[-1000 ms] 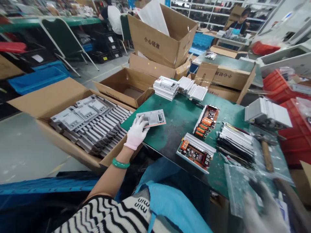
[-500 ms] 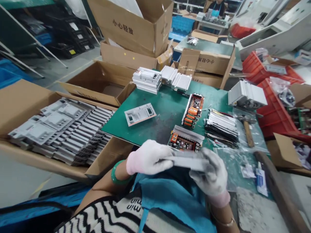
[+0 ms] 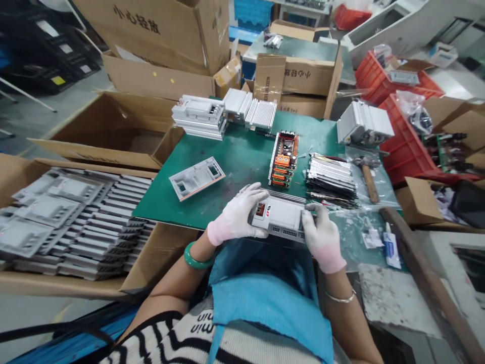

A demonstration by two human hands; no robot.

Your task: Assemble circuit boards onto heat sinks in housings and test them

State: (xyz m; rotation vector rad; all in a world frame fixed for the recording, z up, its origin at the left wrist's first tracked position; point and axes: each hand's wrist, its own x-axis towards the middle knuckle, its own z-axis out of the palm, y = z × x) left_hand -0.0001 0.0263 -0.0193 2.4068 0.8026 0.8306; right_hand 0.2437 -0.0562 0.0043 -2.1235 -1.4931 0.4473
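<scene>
At the table's near edge, a light grey plastic cover [image 3: 286,213] sits over the circuit board with its finned heat sink [image 3: 290,197], whose fins show behind it. My gloved left hand [image 3: 239,212] grips the cover's left end, thumb in front and fingers behind. On the right end, my gloved right hand [image 3: 323,235] holds it with fingertips and thumb. The board under the cover is mostly hidden. Beyond lies an orange and black circuit board [image 3: 285,157]. A second grey cover [image 3: 197,178] rests on the green table [image 3: 242,167] to the left.
Finned metal units [image 3: 200,119] stand at the back. A pile of metal strips [image 3: 331,178], a hammer [image 3: 369,182] and a glue tube [image 3: 391,247] lie right. An open carton [image 3: 147,258] of stacked covers is at left; red crates [image 3: 405,146] stand right.
The grey cover has come from in front of my body onto the board with the heat sink. Both hands have moved forward with it and now hold its ends. The view has shifted.
</scene>
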